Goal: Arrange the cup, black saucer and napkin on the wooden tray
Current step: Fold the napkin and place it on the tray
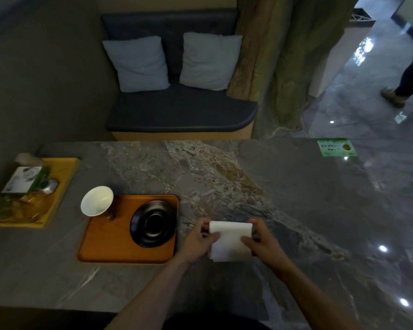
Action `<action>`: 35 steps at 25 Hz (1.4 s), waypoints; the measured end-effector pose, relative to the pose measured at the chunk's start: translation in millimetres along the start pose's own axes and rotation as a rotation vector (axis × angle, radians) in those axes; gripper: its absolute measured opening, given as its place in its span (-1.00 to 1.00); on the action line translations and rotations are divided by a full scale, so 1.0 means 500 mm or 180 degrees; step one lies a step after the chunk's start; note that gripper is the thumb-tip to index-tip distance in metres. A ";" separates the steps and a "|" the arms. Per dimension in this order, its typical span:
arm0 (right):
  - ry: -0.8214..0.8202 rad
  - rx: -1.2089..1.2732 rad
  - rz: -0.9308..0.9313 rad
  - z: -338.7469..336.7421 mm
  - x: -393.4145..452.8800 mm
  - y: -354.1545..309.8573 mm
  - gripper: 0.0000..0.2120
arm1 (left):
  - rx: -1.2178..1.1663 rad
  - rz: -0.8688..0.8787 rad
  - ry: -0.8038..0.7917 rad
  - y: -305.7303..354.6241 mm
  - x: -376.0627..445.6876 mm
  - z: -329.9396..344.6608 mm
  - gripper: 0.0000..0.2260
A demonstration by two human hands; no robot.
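A white folded napkin (pixel 230 241) lies just right of the wooden tray (pixel 110 244), over the grey stone table. My left hand (pixel 198 241) grips its left edge and my right hand (pixel 260 239) grips its right edge. The black saucer (pixel 153 223) rests on the tray's right half. A white cup (pixel 97 200) stands at the tray's far left corner, its rim overhanging the tray edge.
A yellow tray (pixel 65 177) with a box and wrapped items sits at the table's far left. A green card (pixel 336 147) lies at the far right. Beyond the table is a dark bench with two pillows (pixel 172 63). A person's legs (pixel 408 75) stand far right.
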State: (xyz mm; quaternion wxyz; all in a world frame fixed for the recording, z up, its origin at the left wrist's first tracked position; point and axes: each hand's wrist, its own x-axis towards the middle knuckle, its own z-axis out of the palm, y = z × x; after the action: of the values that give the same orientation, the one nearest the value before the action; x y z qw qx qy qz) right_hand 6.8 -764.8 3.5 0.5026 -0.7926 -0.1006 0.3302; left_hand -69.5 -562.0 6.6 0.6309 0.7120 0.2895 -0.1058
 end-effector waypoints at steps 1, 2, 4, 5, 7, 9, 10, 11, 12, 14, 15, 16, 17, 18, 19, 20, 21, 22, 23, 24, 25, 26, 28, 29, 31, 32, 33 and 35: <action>-0.0001 0.0148 -0.0044 0.007 -0.005 -0.008 -0.69 | -0.0225 -0.0021 0.0002 0.005 -0.020 -0.008 -0.73; 0.0007 0.0252 -0.0071 0.015 -0.009 -0.014 -0.68 | -0.0413 -0.0048 -0.0001 0.010 -0.038 -0.017 -0.72; 0.0007 0.0393 -0.0119 0.035 -0.018 -0.024 -0.65 | -0.0707 -0.0093 0.0011 0.018 -0.078 -0.034 -0.72; -0.0004 0.0431 -0.0138 0.047 -0.022 -0.030 -0.63 | -0.0802 -0.0105 0.0025 0.022 -0.095 -0.044 -0.72; -0.0030 0.0480 -0.0127 0.070 -0.030 -0.042 -0.62 | -0.0845 -0.0119 0.0081 0.023 -0.123 -0.063 -0.70; -0.0019 0.0548 -0.0071 0.097 -0.034 -0.053 -0.59 | -0.0827 -0.0096 0.0189 0.018 -0.145 -0.085 -0.71; -0.0020 0.0606 -0.0035 0.109 -0.035 -0.058 -0.57 | -0.0826 -0.0080 0.0259 0.015 -0.154 -0.096 -0.73; -0.0046 0.0684 -0.0002 0.121 -0.037 -0.064 -0.58 | -0.0833 -0.0074 0.0315 0.011 -0.162 -0.106 -0.74; -0.0086 0.0760 0.0014 0.134 -0.039 -0.073 -0.60 | -0.0842 -0.0070 0.0366 0.007 -0.171 -0.119 -0.74; -0.0134 0.0874 0.0023 0.162 -0.039 -0.090 -0.65 | -0.0809 -0.0053 0.0446 0.001 -0.185 -0.147 -0.74; -0.0146 0.0904 0.0027 0.177 -0.038 -0.099 -0.65 | -0.0779 -0.0039 0.0481 -0.004 -0.191 -0.164 -0.74; -0.0151 0.0910 0.0019 0.194 -0.037 -0.109 -0.64 | -0.0758 -0.0019 0.0509 -0.009 -0.195 -0.181 -0.74; -0.0155 0.0902 0.0003 0.211 -0.035 -0.118 -0.65 | -0.0743 0.0002 0.0533 -0.014 -0.199 -0.199 -0.74; -0.0160 0.0900 -0.0010 0.229 -0.034 -0.127 -0.65 | -0.0724 0.0022 0.0549 -0.020 -0.201 -0.218 -0.75; -0.0161 0.0909 -0.0018 0.246 -0.032 -0.135 -0.66 | -0.0698 0.0041 0.0564 -0.025 -0.203 -0.236 -0.76; -0.0156 0.0922 -0.0022 0.262 -0.031 -0.143 -0.66 | -0.0660 0.0052 0.0583 -0.030 -0.203 -0.254 -0.76; -0.0144 0.0934 -0.0020 0.281 -0.029 -0.151 -0.67 | -0.0607 0.0058 0.0597 -0.036 -0.203 -0.275 -0.76; -0.0130 0.0938 -0.0008 0.300 -0.027 -0.158 -0.67 | -0.0545 0.0061 0.0604 -0.043 -0.202 -0.296 -0.76; -0.0115 0.0928 0.0008 0.319 -0.024 -0.165 -0.67 | -0.0490 0.0065 0.0605 -0.050 -0.201 -0.316 -0.76; -0.0097 0.0905 0.0034 0.337 -0.021 -0.170 -0.65 | -0.0442 0.0061 0.0595 -0.058 -0.198 -0.336 -0.76; -0.0071 0.0881 0.0068 0.355 -0.017 -0.176 -0.62 | -0.0407 0.0050 0.0568 -0.065 -0.195 -0.355 -0.76; -0.0031 0.0866 0.0104 0.373 -0.013 -0.182 -0.61 | -0.0374 0.0038 0.0533 -0.072 -0.192 -0.373 -0.75; 0.0050 0.0827 0.0162 0.403 -0.004 -0.193 -0.61 | -0.0283 0.0025 0.0483 -0.084 -0.185 -0.406 -0.75; 0.0081 0.0778 0.0187 0.421 0.001 -0.198 -0.62 | -0.0247 0.0015 0.0455 -0.091 -0.181 -0.425 -0.75; 0.0115 0.0704 0.0210 0.456 0.012 -0.208 -0.64 | -0.0195 -0.0006 0.0390 -0.105 -0.172 -0.464 -0.74; 0.0112 0.0675 0.0210 0.475 0.017 -0.212 -0.65 | -0.0154 -0.0019 0.0367 -0.114 -0.167 -0.482 -0.74; 0.0109 0.0638 0.0203 0.494 0.022 -0.216 -0.67 | -0.0108 -0.0032 0.0363 -0.123 -0.161 -0.501 -0.74; 0.0143 0.0575 0.0210 0.530 0.031 -0.223 -0.68 | -0.0085 -0.0074 0.0374 -0.142 -0.150 -0.536 -0.73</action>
State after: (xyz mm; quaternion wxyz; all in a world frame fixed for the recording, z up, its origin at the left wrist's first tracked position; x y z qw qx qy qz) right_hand -127.8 -510.7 19.8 0.5630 -0.7542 -0.0329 0.3365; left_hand -226.4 -323.0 34.4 0.6210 0.7051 0.3357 -0.0673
